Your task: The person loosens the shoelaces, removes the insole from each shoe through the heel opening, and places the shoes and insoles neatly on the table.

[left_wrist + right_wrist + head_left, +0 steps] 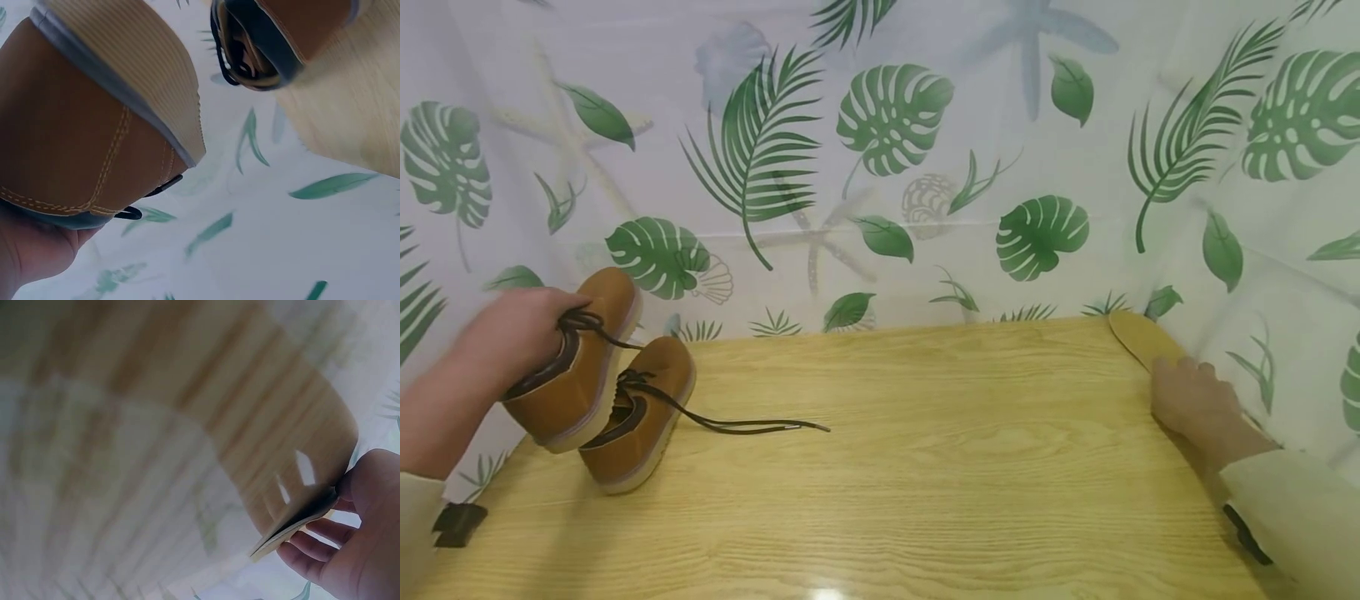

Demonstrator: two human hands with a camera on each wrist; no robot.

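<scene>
My left hand [520, 333] grips a brown leather shoe [568, 408] by its collar and tongue, fingers over the dark laces. The shoe is held above the table, and its ribbed pale sole [134, 53] faces the left wrist camera. Just beyond it sits the matching shoe [662, 408] on the table, partly hidden in the head view; dark laces [730, 427] trail rightward. Far to the right, my right hand [1198, 404] pinches a flat tan insole [1138, 335] between thumb and fingers. Its layered edge [269, 545] shows in the right wrist view; the hand covers its middle.
The wood-grain table [940, 467] spreads between the two hands. A white leaf-printed cloth [970, 250] hangs behind it and at both sides. Black straps sit at both wrists. Much of the right wrist view is blurred.
</scene>
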